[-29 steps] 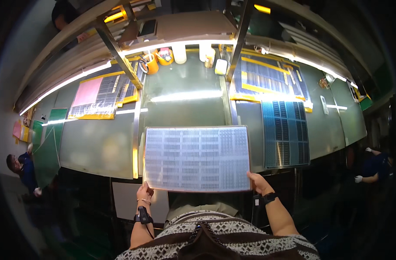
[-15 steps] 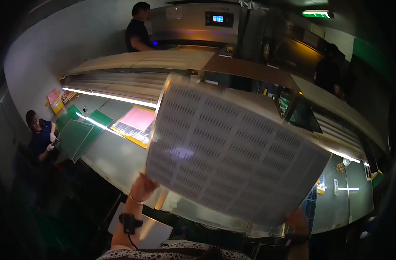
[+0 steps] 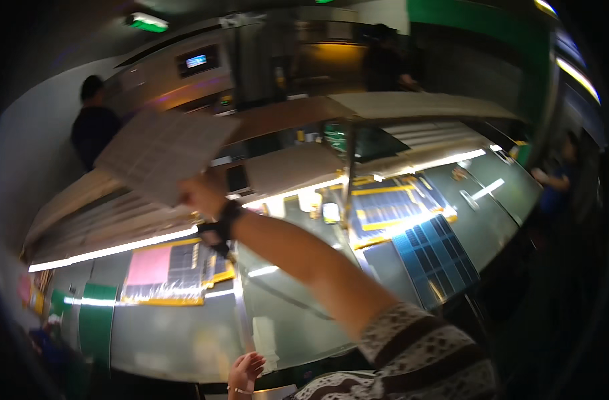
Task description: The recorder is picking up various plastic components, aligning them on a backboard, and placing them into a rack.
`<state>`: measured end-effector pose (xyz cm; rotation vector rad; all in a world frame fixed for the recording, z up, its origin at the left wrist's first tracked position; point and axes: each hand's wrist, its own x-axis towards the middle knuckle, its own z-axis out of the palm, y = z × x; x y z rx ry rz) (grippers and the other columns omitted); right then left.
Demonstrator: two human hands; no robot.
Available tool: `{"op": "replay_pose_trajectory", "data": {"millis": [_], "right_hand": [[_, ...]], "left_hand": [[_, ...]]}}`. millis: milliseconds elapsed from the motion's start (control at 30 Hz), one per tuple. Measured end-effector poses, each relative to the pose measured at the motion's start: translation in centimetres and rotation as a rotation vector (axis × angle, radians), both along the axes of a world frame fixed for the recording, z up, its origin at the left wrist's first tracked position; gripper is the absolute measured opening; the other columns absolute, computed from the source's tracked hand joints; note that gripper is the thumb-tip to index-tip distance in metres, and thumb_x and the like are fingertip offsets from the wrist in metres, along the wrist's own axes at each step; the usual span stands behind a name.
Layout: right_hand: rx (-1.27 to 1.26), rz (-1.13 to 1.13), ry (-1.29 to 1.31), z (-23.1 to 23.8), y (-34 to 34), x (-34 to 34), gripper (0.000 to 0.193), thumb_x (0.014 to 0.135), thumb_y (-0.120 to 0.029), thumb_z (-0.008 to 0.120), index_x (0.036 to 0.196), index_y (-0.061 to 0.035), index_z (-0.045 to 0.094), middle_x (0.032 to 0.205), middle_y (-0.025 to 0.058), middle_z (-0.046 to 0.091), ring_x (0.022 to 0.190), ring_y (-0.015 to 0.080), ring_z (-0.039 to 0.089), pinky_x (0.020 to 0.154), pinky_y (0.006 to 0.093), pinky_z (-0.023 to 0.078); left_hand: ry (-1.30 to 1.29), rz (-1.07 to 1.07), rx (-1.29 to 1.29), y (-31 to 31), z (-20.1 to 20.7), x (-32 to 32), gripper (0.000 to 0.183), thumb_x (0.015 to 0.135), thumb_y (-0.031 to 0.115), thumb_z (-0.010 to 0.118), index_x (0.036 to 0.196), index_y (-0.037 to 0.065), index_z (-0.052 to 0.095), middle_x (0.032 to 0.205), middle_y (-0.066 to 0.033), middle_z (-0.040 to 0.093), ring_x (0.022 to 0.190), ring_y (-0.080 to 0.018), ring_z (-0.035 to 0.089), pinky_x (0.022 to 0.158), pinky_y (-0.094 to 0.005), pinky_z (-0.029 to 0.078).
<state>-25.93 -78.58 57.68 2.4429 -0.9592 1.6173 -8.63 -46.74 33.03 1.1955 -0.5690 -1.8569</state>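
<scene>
My right arm reaches up and to the left across the view. At its end, my right hand (image 3: 202, 193) is closed on the near edge of a large greyish, thin patterned sheet (image 3: 168, 150). The sheet is blurred and tilts over the shelf above the bench; whether it touches the shelf I cannot tell. Low in the view, by the bench's front edge, my left hand (image 3: 248, 368) is empty, its fingers apart and a little bent. Just beyond it lies a pale folded cloth or glove (image 3: 265, 339).
Under the shelf (image 3: 424, 105) runs a glass-topped bench (image 3: 164, 337). On it lie a pink-and-dark sheet with yellow edges (image 3: 150, 265), green panels (image 3: 98, 313) and a blue dark-patterned panel (image 3: 436, 260). Several people work around, one (image 3: 94, 123) behind the shelf.
The sheet has moved up and left, away from me, in my right hand. My left hand has let go and dropped low. The view has swung to the right.
</scene>
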Motion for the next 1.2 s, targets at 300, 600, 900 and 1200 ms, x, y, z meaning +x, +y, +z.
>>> {"op": "replay_pose_trajectory", "data": {"millis": [300, 600, 900, 1200], "right_hand": [[1.285, 1.117, -0.899, -3.9, -7.3, 10.2, 0.028, 0.086, -0.031, 0.049, 0.104, -0.0094, 0.045, 0.078, 0.0099, 0.055, 0.057, 0.0240, 0.059, 0.050, 0.0384, 0.052], [1.135, 0.662, -0.641, -5.7, 3.5, 2.6, 0.019, 0.083, -0.017, 0.046, 0.076, -0.0025, 0.055, 0.061, 0.0110, 0.059, 0.048, 0.0187, 0.058, 0.042, 0.0304, 0.048], [0.604, -0.901, 0.092, -24.0, 36.9, -35.5, 0.025, 0.067, -0.026, 0.069, 0.067, -0.0059, 0.054, 0.075, 0.0119, 0.057, 0.076, 0.0306, 0.055, 0.067, 0.0438, 0.041], [0.926, -1.072, 0.331, -34.3, 51.4, -40.3, 0.092, 0.067, -0.054, 0.063, 0.129, 0.0052, 0.030, 0.136, 0.0317, 0.020, 0.126, 0.0482, 0.019, 0.102, 0.0545, 0.019]], "left_hand": [[0.023, -0.188, 0.064, -2.8, -3.0, 2.2, 0.029, 0.091, 0.025, 0.046, 0.110, 0.005, 0.054, 0.102, -0.0074, 0.060, 0.095, -0.0208, 0.056, 0.082, -0.0320, 0.043], [-0.286, -0.540, -0.453, -5.5, -0.2, -7.3, 0.019, 0.086, 0.018, 0.052, 0.097, 0.003, 0.058, 0.087, -0.0118, 0.064, 0.079, -0.0219, 0.063, 0.067, -0.0311, 0.051], [-0.011, -0.610, 0.047, -2.8, -2.8, -15.8, 0.024, 0.087, 0.021, 0.053, 0.103, 0.004, 0.055, 0.101, -0.0108, 0.062, 0.090, -0.0222, 0.060, 0.075, -0.0336, 0.048], [-0.033, -0.833, 0.291, 4.7, -8.0, -33.2, 0.041, 0.088, 0.036, 0.050, 0.112, 0.002, 0.050, 0.114, -0.0119, 0.055, 0.104, -0.0246, 0.054, 0.083, -0.0360, 0.044]]}}
